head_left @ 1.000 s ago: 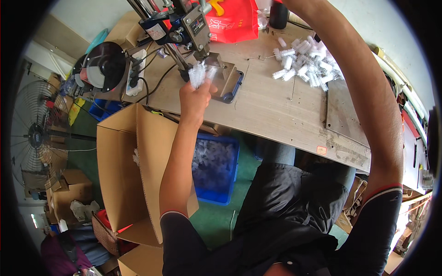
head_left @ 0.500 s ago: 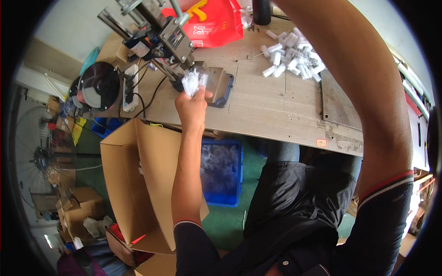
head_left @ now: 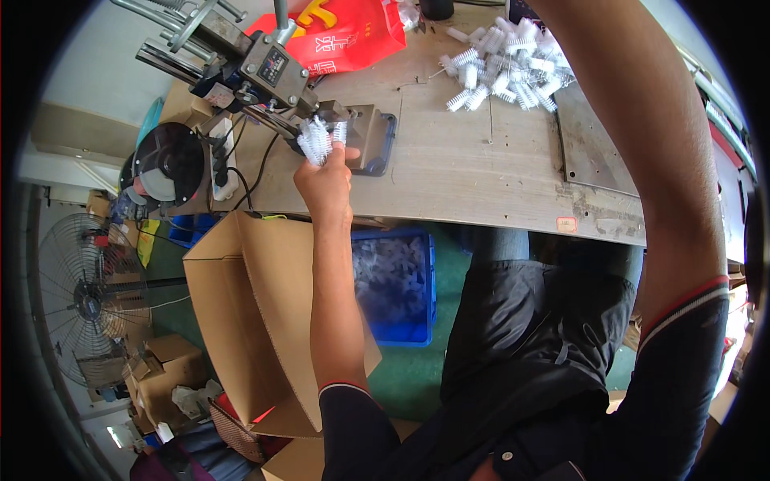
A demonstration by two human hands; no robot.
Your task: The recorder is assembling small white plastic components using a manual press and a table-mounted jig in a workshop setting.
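My left hand (head_left: 325, 180) is closed around several small white bristle brushes (head_left: 317, 141), held up at the base of a bench press. One brush (head_left: 340, 131) stands between the fingertips, apart from the bunch, next to the press's metal block (head_left: 362, 127). The head of the press (head_left: 275, 68) is just above and to the left of the hand. My right forearm (head_left: 634, 96) reaches up past the top edge, so that hand is out of the picture. Left of it, a loose pile of white brushes (head_left: 509, 68) lies on the table.
A red bag (head_left: 353, 40) lies behind the press. On the left are a black reel (head_left: 180, 156), a power strip (head_left: 222, 172) and cables. Below the wooden table (head_left: 449, 188) stand an open cardboard box (head_left: 216, 321) and a blue crate (head_left: 401, 333) of white pieces. A fan (head_left: 88, 301) stands further left.
The whole view has shifted, with the table sitting higher in the picture. My left hand stays by the press, still gripping the brushes. The right forearm remains raised.
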